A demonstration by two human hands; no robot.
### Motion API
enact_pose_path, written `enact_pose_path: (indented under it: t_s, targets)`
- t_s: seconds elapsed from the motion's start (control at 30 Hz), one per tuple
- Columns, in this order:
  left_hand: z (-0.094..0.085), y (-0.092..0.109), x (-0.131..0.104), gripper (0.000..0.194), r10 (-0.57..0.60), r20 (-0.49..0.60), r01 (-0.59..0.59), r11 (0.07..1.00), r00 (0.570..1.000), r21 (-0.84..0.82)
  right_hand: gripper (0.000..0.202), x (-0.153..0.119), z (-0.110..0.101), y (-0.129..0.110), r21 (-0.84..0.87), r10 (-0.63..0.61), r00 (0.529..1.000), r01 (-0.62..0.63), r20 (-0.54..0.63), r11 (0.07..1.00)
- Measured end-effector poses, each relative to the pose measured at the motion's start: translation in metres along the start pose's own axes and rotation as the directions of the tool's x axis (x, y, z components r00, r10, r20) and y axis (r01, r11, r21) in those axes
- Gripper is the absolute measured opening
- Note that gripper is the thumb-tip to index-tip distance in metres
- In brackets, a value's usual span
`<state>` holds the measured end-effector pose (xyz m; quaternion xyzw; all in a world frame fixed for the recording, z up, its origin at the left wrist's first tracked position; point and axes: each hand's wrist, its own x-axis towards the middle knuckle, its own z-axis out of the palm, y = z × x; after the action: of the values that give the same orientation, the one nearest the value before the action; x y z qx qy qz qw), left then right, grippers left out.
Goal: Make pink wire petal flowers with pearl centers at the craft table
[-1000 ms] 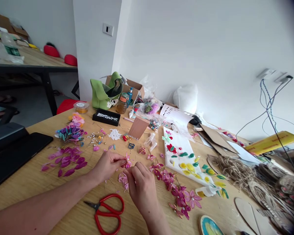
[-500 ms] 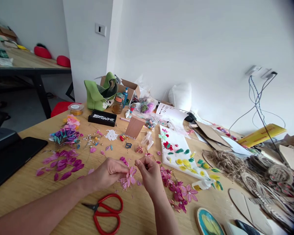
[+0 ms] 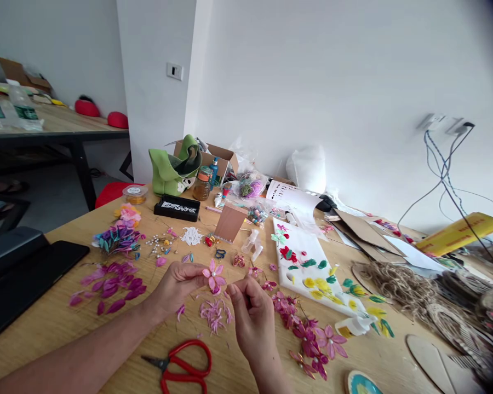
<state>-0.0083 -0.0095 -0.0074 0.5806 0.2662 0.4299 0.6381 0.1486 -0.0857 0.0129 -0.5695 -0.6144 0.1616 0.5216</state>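
Note:
My left hand (image 3: 179,287) pinches a pink flower (image 3: 216,272) with a pearl-like centre, raised above the table. My right hand (image 3: 252,313) is closed just right of the flower, thumb and forefinger together; what they hold, if anything, is too small to see. On the wood below lies a heap of thin pink petal strips (image 3: 214,314). Red-handled scissors (image 3: 189,369) rest nearer to me, blades pointing left. Several darker pink flowers (image 3: 306,335) on wire stems lie right of my right hand, and loose magenta petals (image 3: 112,280) are spread beyond my left forearm.
A white foam board (image 3: 302,254) carries red, green and yellow flower pieces. A glue bottle (image 3: 355,325) lies at its near corner. Behind stand a black tray (image 3: 177,208), a jar (image 3: 201,184) and a green felt bag (image 3: 164,172). Twine (image 3: 400,284) and cardboard crowd the right side.
The view has tilted up slightly, so things sit lower in it. My left hand has lifted the pink flower away from the strips, which now show separately below. My right hand stays closed beside it.

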Motion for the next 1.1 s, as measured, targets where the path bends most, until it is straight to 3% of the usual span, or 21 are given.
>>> enact_pose_path:
  t_s: [0.1, 0.23, 0.33, 0.4, 0.5, 0.57, 0.63, 0.73, 0.83, 0.97, 1.1]
  targets:
    - [0.000, -0.001, 0.001, 0.016, -0.053, -0.031, 0.053, 0.999, 0.998, -0.006, 0.029, -0.005, 0.004, -0.003, -0.138, -0.158, 0.987, 0.158, 0.010, 0.978]
    - [0.002, 0.000, 0.004, 0.022, -0.108, -0.031, 0.111, 0.988, 0.994, 0.109, 0.024, -0.007, 0.009, -0.003, -0.314, -0.372, 0.921, 0.390, 0.116, 0.866]
    - [0.004, -0.002, 0.003, 0.024, -0.045, 0.035, 0.030, 0.936, 0.998, 0.351, 0.023, -0.006, 0.011, -0.002, -0.366, -0.418, 0.878, 0.477, 0.232, 0.799]
    - [0.005, -0.005, 0.000, 0.025, 0.038, 0.105, -0.088, 0.842, 0.994, 0.533, 0.023, -0.005, 0.011, -0.001, -0.369, -0.404, 0.873, 0.484, 0.274, 0.794]
    - [0.007, -0.010, -0.005, 0.026, 0.105, 0.258, -0.259, 0.676, 0.960, 0.690, 0.026, -0.002, 0.008, 0.001, -0.344, -0.342, 0.905, 0.414, 0.252, 0.843]
    - [0.008, -0.011, -0.008, 0.026, 0.124, 0.358, -0.356, 0.605, 0.926, 0.712, 0.027, 0.001, 0.004, 0.005, -0.300, -0.237, 0.952, 0.288, 0.195, 0.909]
    - [0.009, -0.010, -0.010, 0.027, 0.146, 0.432, -0.431, 0.582, 0.890, 0.690, 0.027, 0.005, 0.000, 0.009, -0.223, -0.081, 0.986, 0.112, 0.143, 0.968]
    - [0.011, -0.004, -0.010, 0.030, 0.171, 0.484, -0.475, 0.622, 0.858, 0.622, 0.031, 0.012, -0.006, 0.018, -0.089, 0.143, 0.984, -0.134, 0.103, 0.987]
    - [0.011, 0.002, -0.008, 0.032, 0.162, 0.424, -0.390, 0.751, 0.891, 0.533, 0.034, 0.018, -0.009, 0.024, -0.011, 0.221, 0.971, -0.221, 0.093, 0.975]
    - [0.006, 0.007, -0.002, 0.022, 0.083, 0.174, -0.130, 0.953, 0.981, 0.275, 0.036, 0.018, -0.009, 0.023, 0.050, 0.219, 0.972, -0.224, 0.082, 0.973]
    - [0.004, 0.007, 0.002, 0.020, -0.063, -0.015, 0.064, 0.995, 0.998, 0.072, 0.036, 0.011, -0.002, 0.012, 0.061, 0.184, 0.983, -0.185, 0.028, 0.981]
